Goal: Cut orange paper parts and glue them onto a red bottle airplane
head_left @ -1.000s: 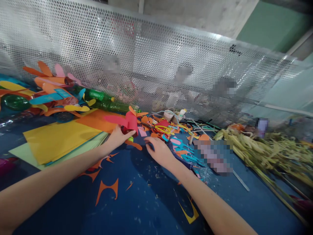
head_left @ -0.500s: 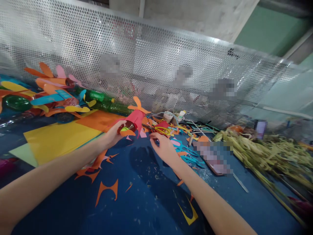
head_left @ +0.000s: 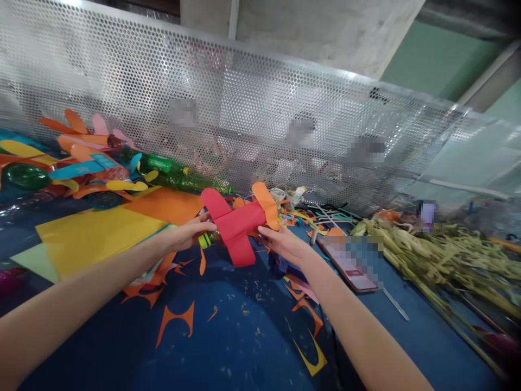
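Note:
Between my two hands is a toy plane [head_left: 240,224] made from a plastic bottle wrapped in red paper. It has red paper wings and orange paper pieces at its right end. My left hand [head_left: 194,231] grips the left end, by the yellow-green cap [head_left: 204,240]. At the right end, the fingers of my right hand [head_left: 287,243] hold the body below the orange pieces. An orange strip [head_left: 202,262] hangs under the cap end. Beneath my right hand lies a dark blue object [head_left: 284,266], mostly hidden, whose kind I cannot make out.
Several paper-and-bottle planes [head_left: 93,163] and green bottles [head_left: 166,164] lie at the left. Yellow paper sheets [head_left: 93,239] are nearby. Paper scraps [head_left: 177,320] litter the blue table. A phone [head_left: 350,266] and dry plant strips [head_left: 423,260] lie right. A perforated metal panel [head_left: 260,103] stands behind.
The plane has turned from end-on to sideways, its red top now facing me. My right hand has moved from beside the plane onto its orange end. The dark blue object has come into view.

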The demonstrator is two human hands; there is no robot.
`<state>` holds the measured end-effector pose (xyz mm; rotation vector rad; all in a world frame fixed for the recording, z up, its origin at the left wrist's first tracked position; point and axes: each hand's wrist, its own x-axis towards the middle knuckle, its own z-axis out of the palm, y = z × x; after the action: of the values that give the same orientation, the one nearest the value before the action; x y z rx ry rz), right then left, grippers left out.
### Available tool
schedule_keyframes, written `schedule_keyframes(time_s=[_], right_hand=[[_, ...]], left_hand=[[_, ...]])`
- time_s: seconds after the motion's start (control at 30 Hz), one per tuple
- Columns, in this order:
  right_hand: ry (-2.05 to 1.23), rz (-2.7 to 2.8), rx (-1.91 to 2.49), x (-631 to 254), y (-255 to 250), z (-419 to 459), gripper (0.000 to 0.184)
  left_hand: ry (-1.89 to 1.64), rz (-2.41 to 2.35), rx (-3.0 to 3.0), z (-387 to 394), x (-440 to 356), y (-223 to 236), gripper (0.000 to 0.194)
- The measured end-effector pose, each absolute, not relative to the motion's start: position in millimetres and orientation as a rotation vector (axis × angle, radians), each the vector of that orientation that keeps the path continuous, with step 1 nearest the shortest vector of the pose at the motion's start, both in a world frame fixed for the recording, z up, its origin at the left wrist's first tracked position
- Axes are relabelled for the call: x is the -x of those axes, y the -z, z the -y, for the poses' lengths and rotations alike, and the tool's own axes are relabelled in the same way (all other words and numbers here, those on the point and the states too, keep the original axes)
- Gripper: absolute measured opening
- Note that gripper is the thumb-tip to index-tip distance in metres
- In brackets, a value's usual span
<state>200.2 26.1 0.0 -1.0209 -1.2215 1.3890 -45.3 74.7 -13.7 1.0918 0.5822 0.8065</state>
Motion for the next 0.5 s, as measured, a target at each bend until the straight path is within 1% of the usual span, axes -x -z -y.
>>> schedule_keyframes(time_s=[0.17, 0.3, 0.4, 0.43, 0.5], right_hand=[[-1.425, 1.048, 0.899, -197, 2, -29, 0.029], [-1.416, 0.934, 0.871, -196, 3, -31, 0.026], [-1.400, 0.865, 0.867, -197, 2, -32, 0.023], [-1.393, 0.848, 0.863, -197, 1, -32, 0.023], [-1.381, 0.823, 0.849, -198, 1, -33, 0.023]], left_hand=[[-0.799, -0.553, -1.208, -78, 46, 18, 0.049], [-0.757, -0.523, -1.186, -76, 45, 14, 0.054], [-0.758, -0.508, -1.043, -73, 45, 5, 0.044], [-0.762, -0.505, -0.982, -72, 45, 1, 0.044], [-0.762, -0.487, -0.879, -70, 46, -4, 0.054]])
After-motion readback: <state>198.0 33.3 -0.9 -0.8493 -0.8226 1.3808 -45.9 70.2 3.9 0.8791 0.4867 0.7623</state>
